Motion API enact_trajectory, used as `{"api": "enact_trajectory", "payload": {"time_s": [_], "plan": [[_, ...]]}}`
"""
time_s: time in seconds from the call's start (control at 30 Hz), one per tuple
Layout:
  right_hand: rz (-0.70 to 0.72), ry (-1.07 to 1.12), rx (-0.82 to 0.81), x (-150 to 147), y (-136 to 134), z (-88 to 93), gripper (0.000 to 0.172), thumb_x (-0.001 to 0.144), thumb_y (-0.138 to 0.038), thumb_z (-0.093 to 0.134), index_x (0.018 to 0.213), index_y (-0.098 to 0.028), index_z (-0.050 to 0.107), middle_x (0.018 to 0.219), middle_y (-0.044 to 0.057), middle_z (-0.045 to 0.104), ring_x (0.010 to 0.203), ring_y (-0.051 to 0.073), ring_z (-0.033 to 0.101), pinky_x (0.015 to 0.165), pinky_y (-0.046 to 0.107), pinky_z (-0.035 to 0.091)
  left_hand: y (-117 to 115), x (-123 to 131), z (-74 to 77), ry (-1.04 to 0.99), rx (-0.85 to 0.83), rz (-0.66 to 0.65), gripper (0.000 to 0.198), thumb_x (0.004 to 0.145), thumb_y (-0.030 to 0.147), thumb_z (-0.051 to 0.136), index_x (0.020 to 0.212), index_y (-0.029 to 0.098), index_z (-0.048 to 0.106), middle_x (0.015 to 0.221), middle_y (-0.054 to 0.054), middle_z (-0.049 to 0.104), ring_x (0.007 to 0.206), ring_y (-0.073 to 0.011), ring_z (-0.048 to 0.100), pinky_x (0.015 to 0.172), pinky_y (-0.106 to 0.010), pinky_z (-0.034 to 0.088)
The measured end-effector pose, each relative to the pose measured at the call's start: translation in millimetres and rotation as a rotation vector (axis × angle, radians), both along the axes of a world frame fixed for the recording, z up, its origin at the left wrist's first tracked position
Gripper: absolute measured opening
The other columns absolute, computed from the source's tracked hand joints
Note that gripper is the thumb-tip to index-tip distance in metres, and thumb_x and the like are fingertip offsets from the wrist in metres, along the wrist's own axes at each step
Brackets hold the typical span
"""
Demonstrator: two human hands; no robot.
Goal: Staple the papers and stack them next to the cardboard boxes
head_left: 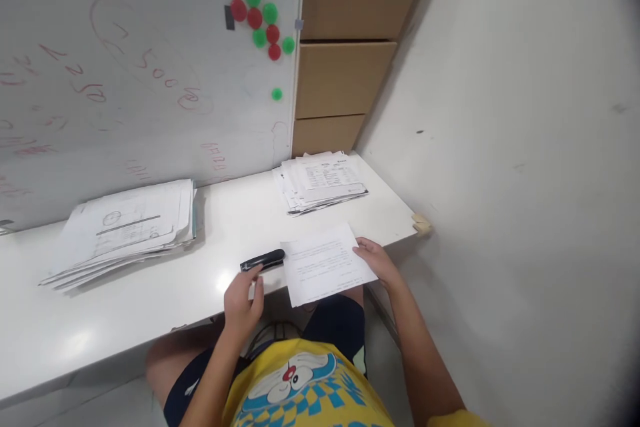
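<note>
My right hand [379, 261] pinches the right edge of a printed sheet of paper [327, 263] between thumb and fingers. The sheet is tilted and overhangs the front edge of the desk. Just left of it, a black stapler [262, 260] lies on the desktop. My left hand [243, 301] is at the near side of the stapler, thumb and forefinger apart, a fingertip at its edge. Whether that finger presses on the stapler I cannot tell.
A stack of papers [135, 227] lies on the white desk [233, 210] at left, another paper stack [325, 180] at the back right. A whiteboard [165, 27] with round magnets stands behind, beside brown boxes [345, 80]. A wall [505, 167] bounds the right.
</note>
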State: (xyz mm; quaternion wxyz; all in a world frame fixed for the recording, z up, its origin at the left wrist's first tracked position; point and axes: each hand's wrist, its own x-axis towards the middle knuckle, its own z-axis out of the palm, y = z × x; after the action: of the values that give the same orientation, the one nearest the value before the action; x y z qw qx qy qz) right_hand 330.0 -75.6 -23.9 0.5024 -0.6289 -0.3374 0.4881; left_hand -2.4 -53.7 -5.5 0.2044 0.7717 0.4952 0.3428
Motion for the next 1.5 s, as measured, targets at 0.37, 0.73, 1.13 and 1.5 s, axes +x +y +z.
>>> {"api": "enact_trajectory", "payload": {"time_s": [0.37, 0.73, 1.13, 1.5], "plan": [[0.003, -0.045, -0.01, -1.9, -14.9, 2.2, 0.026, 0.067, -0.041, 0.066, 0.082, -0.02, 0.067, 0.078, 0.004, 0.073, 0.072, 0.024, 0.065, 0.064, 0.032, 0.047, 66.1, 7.9, -1.7, 0.299, 0.092, -0.328, 0.032, 0.094, 0.037, 0.044, 0.118, 0.02, 0.057, 0.106, -0.01, 0.064, 0.097, -0.024, 0.059, 0.081, -0.037, 0.048], [0.009, -0.157, 0.057, -15.8, -7.8, 26.5, 0.015, 0.068, -0.03, 0.06, 0.078, -0.022, 0.066, 0.076, 0.0, 0.071, 0.074, 0.021, 0.064, 0.064, 0.029, 0.045, 73.7, 5.5, -6.0, 0.266, 0.123, -0.333, 0.035, 0.093, 0.039, 0.046, 0.12, 0.02, 0.057, 0.109, -0.01, 0.065, 0.1, -0.025, 0.06, 0.085, -0.037, 0.048], [-0.059, -0.022, 0.067, -12.0, -16.2, 30.7, 0.021, 0.068, -0.034, 0.061, 0.081, -0.019, 0.066, 0.073, 0.001, 0.068, 0.067, 0.018, 0.06, 0.059, 0.027, 0.041, 74.1, 10.7, -10.2, 0.392, 0.316, -0.369, 0.033, 0.094, 0.036, 0.046, 0.118, 0.018, 0.058, 0.103, -0.012, 0.067, 0.093, -0.0251, 0.061, 0.08, -0.038, 0.05], [-0.033, 0.056, 0.052, -21.8, -2.3, -7.0, 0.023, 0.066, -0.036, 0.062, 0.079, -0.018, 0.065, 0.07, 0.0, 0.066, 0.064, 0.018, 0.059, 0.059, 0.027, 0.041, 72.7, 13.6, -10.8, 0.542, 0.388, -0.392, 0.041, 0.095, 0.031, 0.042, 0.133, 0.017, 0.049, 0.115, -0.013, 0.067, 0.099, -0.0255, 0.063, 0.078, -0.038, 0.049]]}}
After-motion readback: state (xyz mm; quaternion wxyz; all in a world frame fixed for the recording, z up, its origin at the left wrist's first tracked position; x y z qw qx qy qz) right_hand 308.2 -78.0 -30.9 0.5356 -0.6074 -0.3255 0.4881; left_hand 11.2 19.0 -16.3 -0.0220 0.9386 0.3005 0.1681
